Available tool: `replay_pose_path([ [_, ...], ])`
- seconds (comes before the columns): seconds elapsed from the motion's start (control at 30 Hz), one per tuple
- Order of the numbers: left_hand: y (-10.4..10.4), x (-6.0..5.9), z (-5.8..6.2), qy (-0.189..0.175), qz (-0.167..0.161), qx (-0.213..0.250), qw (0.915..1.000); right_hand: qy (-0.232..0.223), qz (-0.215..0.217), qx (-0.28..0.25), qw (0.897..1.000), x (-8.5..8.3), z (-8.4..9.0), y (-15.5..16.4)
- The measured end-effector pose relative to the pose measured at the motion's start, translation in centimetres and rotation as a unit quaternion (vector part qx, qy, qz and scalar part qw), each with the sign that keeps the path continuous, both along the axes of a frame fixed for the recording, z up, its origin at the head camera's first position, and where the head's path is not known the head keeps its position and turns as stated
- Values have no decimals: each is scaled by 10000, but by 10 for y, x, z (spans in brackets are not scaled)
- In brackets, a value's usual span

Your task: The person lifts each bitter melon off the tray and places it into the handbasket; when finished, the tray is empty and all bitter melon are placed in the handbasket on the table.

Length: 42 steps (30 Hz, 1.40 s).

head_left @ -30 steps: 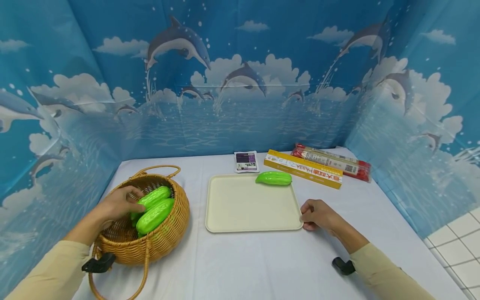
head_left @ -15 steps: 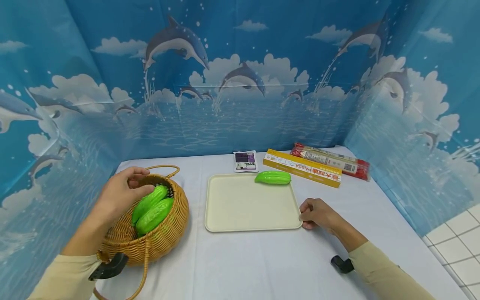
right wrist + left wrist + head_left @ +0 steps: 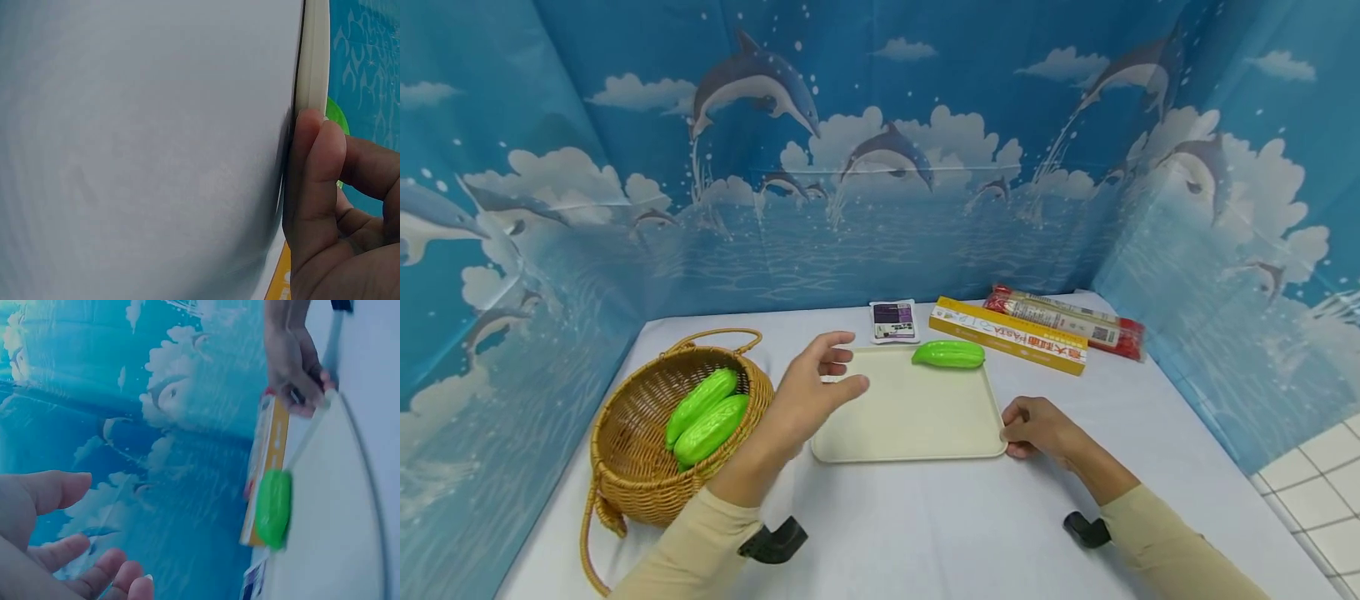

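Observation:
My left hand hovers over the left side of the cream tray, fingers loosely bent and thumb spread, with nothing held. At the tray's near right corner, my right hand pinches the rim; the right wrist view shows its thumb and fingers on the tray edge. A bright green, ridged, cucumber-shaped vegetable lies across the back right part of the tray. Left of the tray, two more bumpy green vegetables lie in the tipped wicker basket.
Behind the tray lie a purple-and-white packet, a yellow pasta box and a red-ended noodle pack. The basket's looped handle rests toward the front left. A blue dolphin curtain encloses the table's back and sides.
My left hand has lifted out of the basket empty and moved right, over the tray's left side. The right hand stays at the tray corner; the green vegetables have not moved.

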<state>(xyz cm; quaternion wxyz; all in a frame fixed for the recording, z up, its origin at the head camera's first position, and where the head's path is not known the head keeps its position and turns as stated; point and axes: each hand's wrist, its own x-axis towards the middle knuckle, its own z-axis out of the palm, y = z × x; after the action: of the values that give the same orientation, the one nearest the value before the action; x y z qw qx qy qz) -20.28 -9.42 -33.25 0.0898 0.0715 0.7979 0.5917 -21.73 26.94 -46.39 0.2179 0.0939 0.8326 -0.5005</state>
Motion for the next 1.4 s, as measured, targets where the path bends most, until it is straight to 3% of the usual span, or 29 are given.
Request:
replay_pose_path([
  [0.2,40,-20,-29,-814,132,1214,9892,-44,-29,50,10000,0,0,2],
  [0.33,53,-37,-47,-871,238,1399,9860,-46,-19,5,10000,-1,1,1],
  [0.5,64,-58,-62,-839,387,1410,9857,-19,-9,8,10000,0,3,-2],
  [0.63,72,-77,-72,-678,296,1128,9909,27,-30,32,10000,0,4,-3],
  [0.9,87,-111,-104,-492,-443,232,9975,54,-107,12,9999,0,-1,-3],
  [1.1,94,-128,-115,-377,-455,-126,9982,116,-75,-4,9999,-1,0,-5],
  [1.4,121,-137,-131,-123,-233,-633,9976,159,-116,-66,9998,2,2,-4],
])
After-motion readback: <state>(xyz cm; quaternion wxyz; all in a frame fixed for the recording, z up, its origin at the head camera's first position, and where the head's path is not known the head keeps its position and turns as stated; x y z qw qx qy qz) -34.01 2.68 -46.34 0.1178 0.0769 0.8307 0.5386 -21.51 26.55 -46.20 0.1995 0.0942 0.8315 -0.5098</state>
